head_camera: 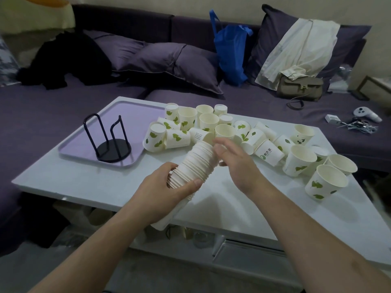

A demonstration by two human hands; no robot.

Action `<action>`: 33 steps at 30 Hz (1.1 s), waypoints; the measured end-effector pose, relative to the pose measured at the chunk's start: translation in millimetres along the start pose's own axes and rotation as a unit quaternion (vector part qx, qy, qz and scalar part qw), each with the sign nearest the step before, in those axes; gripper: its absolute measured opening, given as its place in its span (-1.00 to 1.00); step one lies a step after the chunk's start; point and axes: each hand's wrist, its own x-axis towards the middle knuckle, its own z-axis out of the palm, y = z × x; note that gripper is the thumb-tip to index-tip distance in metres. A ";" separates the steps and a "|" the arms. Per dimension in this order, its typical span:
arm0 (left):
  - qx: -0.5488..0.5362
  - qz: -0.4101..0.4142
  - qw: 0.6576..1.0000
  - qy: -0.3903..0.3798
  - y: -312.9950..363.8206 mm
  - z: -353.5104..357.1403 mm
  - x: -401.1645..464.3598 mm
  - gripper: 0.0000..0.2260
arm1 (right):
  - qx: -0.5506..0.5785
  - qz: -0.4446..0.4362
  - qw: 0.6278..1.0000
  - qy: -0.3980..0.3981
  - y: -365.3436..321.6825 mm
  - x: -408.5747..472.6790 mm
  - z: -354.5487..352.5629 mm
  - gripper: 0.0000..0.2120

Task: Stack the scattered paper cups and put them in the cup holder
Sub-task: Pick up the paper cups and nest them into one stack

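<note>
Paper stack (195,163) lies mid-frame, my left hand (169,187) curled around it, right hand (230,157) fingers loosely spread steadying its mouth.

We hold the cup stack (194,166) at table (63,178) centre, tilted toward 1 o'clock. The cup holder (110,140) stands on the tray (84,142) at 10 o'clock. Loose cups (249,134) spread from 12 to 3 o'clock. Behind the table, the sofa (190,98) carries pillows (175,64) and a bag (231,51) at 12 o'clock.
</note>
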 end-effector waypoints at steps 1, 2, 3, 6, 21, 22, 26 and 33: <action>-0.004 -0.004 1.000 0.003 -0.4 -0.6 2.8 -0.47 | -0.005 -0.004 1.000 0.024 -1.4 6.2 -2.1 -0.52; -0.010 -0.008 1.000 0.005 -1.1 -1.1 5.9 -0.47 | 0.002 -0.007 0.999 0.035 -2.7 12.2 -3.6 -0.60; -0.015 -0.011 1.000 0.005 -2.2 -1.5 8.8 -0.47 | 0.004 -0.006 0.999 0.040 -2.5 19.0 -4.6 -0.68; -0.030 -0.016 0.999 0.010 -2.3 -1.5 14.6 -0.47 | -0.095 -0.015 0.994 0.056 5.7 41.4 -8.0 -0.82; -0.036 -0.018 0.999 0.009 -6.4 -3.3 15.9 -0.44 | -0.236 -0.084 0.950 0.187 4.1 39.4 -20.7 -0.85; -0.031 -0.017 0.999 0.006 -6.3 -3.5 14.8 -0.43 | -0.201 -0.092 0.956 0.195 -0.5 34.5 -22.8 -0.85; -0.020 -0.013 1.000 -0.001 -7.2 -3.5 8.6 -0.43 | -0.062 -0.071 0.982 0.163 -12.3 19.4 -24.9 -0.83; -0.016 -0.013 1.000 0.004 -4.2 -5.4 -2.3 -0.45 | -0.010 -0.037 0.997 -0.064 -24.1 -0.7 -14.0 -0.77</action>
